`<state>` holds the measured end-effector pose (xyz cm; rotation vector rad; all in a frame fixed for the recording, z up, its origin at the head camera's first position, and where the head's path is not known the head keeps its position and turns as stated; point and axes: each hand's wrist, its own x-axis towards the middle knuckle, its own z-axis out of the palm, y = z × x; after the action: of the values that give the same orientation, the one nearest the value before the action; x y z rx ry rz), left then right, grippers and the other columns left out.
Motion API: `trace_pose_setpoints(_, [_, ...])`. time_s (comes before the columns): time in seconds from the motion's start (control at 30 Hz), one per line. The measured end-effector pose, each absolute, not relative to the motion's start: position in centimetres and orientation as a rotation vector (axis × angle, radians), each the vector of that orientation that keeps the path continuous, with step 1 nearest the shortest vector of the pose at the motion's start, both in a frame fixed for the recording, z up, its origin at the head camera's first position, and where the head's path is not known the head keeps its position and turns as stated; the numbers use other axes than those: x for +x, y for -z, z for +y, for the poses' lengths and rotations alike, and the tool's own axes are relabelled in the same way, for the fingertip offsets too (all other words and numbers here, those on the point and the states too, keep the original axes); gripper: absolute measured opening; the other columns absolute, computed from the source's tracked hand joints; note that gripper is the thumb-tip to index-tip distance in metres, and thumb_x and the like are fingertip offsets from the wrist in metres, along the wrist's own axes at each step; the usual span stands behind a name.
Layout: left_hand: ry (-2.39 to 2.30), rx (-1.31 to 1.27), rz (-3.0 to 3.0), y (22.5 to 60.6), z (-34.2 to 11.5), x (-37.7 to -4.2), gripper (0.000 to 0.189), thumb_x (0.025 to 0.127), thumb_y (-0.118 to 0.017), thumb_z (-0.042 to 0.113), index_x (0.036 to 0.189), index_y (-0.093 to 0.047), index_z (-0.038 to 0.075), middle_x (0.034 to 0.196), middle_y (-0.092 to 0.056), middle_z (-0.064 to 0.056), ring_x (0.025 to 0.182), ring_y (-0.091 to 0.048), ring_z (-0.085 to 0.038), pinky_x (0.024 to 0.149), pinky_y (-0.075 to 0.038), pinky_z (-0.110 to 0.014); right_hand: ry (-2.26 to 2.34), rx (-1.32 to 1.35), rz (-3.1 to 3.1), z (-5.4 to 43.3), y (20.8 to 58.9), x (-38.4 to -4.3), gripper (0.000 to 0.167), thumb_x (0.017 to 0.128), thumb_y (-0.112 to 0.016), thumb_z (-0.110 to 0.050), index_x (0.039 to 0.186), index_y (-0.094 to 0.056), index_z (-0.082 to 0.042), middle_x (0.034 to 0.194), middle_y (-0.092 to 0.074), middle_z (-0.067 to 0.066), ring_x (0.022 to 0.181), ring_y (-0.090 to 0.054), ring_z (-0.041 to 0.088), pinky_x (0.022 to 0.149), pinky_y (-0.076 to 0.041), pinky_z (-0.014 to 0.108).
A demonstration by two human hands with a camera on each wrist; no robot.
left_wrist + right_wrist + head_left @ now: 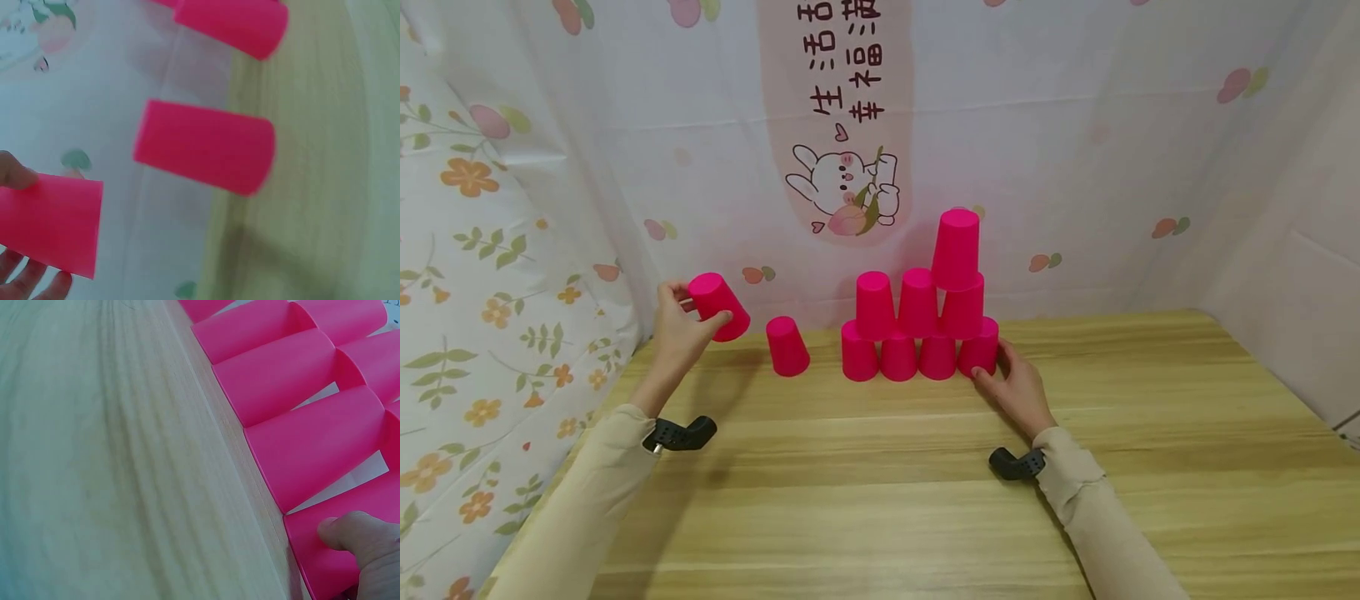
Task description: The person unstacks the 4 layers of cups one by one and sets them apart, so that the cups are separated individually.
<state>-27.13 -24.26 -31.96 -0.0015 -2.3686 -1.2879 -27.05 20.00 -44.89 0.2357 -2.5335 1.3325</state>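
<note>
I have one pink cup (719, 307) in the left hand (679, 329), thumb on one side and fingers curled on the other. I see it raised and tilted, wide end down, above the table (850, 492) near its back-left corner. Just to its right, a single cup (787, 348) stands mouth down near the table's back edge.

Further along that edge is a cup stack (899, 357): four in the bottom row, three on them, and a top cup (957, 250) resting across the right two of the middle row. My right hand (1018, 392) grasps the right end cup (978, 350) of the bottom row, thumb on its front, fingers around its far side.

Both wrists carry a black mount below beige sleeves (1097, 500). Behind the back edge hangs a white cloth (1060, 158) with a printed rabbit (842, 179); orange-flowered cloth (497, 312) hangs along the left edge.
</note>
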Motion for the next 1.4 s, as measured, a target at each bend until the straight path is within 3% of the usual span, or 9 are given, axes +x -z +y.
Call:
trace_pose_setpoints(0.2, [1.316, 0.020, -2.471, 34.6, -25.5, -27.1, 0.060, 0.080, -0.067, 0.007, 0.120, -0.024, -0.010, 0.120, -0.039, -0.030, 0.110, -0.044, -0.041, 0.089, -0.043, -0.048, -1.327, 0.236, -2.526, 20.1, 45.1, -27.0, 0.061, 0.085, -0.067, -0.018, 0.134, -0.040, 0.006, 0.132, -0.047, 0.024, 0.122, -0.045, 0.036, 0.100, -0.037, 0.045])
trace_pose_setpoints(0.33, [1.336, 0.019, -2.528, 36.1, -25.5, -27.2, 0.061, 0.081, -0.067, 0.007, 0.121, -0.024, -0.011, 0.120, -0.038, -0.031, 0.110, -0.044, -0.044, 0.090, -0.042, -0.050, -1.306, 0.232, -2.531, 20.2, 45.1, -26.9, 0.062, 0.085, -0.067, -0.019, 0.134, -0.040, 0.007, 0.132, -0.047, 0.025, 0.121, -0.045, 0.037, 0.100, -0.037, 0.045])
trace_pose_setpoints(0.77, [1.231, -0.009, -2.567, 37.3, -24.4, -27.4, 0.060, 0.080, -0.069, 0.004, 0.119, -0.027, -0.011, 0.116, -0.044, -0.032, 0.110, -0.046, -0.045, 0.093, -0.042, -0.050, -1.335, 0.241, -2.513, 20.0, 44.4, -27.1, 0.061, 0.084, -0.066, -0.016, 0.135, -0.039, 0.006, 0.132, -0.047, 0.025, 0.122, -0.045, 0.037, 0.100, -0.037, 0.045])
trace_pose_setpoints(1.1, [1.145, 0.014, -2.579, 38.3, -23.9, -27.7, 0.055, 0.077, -0.071, 0.004, 0.111, -0.030, -0.008, 0.105, -0.047, -0.028, 0.096, -0.049, -0.041, 0.081, -0.044, -0.047, -1.350, 0.248, -2.518, 19.8, 44.1, -27.1, 0.061, 0.085, -0.066, -0.017, 0.135, -0.040, 0.005, 0.132, -0.047, 0.024, 0.122, -0.045, 0.036, 0.100, -0.037, 0.045])
trace_pose_setpoints(1.4, [1.183, 0.018, -2.514, 38.8, -23.4, -28.4, 0.055, 0.075, -0.072, 0.000, 0.109, -0.030, -0.009, 0.101, -0.047, -0.027, 0.092, -0.049, -0.038, 0.078, -0.043, -0.043, -1.344, 0.260, -2.520, 19.9, 43.8, -27.3, 0.062, 0.084, -0.066, -0.016, 0.135, -0.039, 0.007, 0.133, -0.046, 0.025, 0.122, -0.044, 0.036, 0.101, -0.036, 0.044])
